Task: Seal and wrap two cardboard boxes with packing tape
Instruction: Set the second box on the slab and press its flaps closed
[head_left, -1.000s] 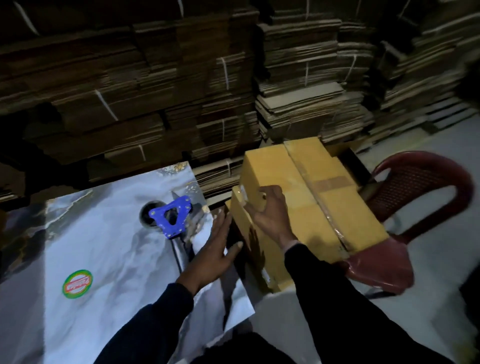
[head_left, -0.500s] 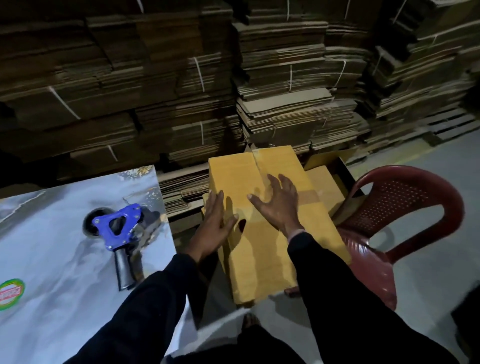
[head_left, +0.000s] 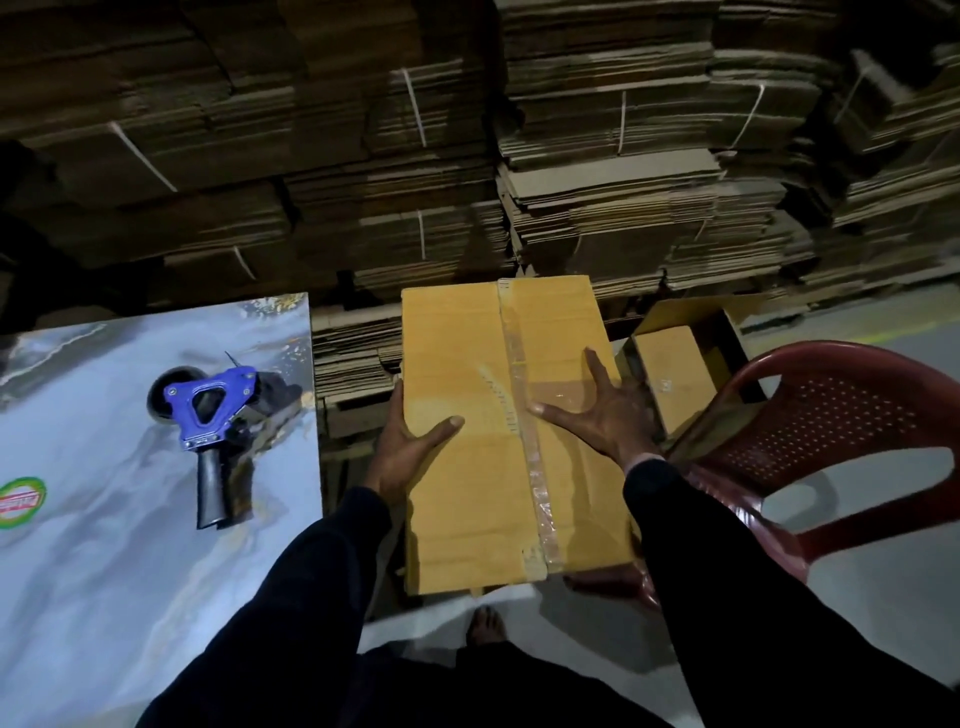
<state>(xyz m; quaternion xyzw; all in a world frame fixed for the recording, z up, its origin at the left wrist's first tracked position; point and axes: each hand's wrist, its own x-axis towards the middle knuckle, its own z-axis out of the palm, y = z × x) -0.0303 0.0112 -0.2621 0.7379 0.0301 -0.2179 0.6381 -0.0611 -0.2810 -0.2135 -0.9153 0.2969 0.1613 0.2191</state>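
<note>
Turned since a moment ago, the box now lies taped seam up on the red chair. Left hand grips its left edge, thumb on top; right hand presses flat with fingers spread, apparently steadying it for more tape. Beyond, the tape gun rests untouched on the table; a second box waits behind, before stacked cardboard.

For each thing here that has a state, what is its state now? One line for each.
Big box: flaps closed, clear tape along the middle seam, held on the chair.
Small box: closed, lying inside the open carton.
Tape gun: lying on the table, untouched.
Left hand: grips the big box's left edge, thumb on top.
Right hand: flat on top, fingers spread.
Chair: partly under the big box.
</note>
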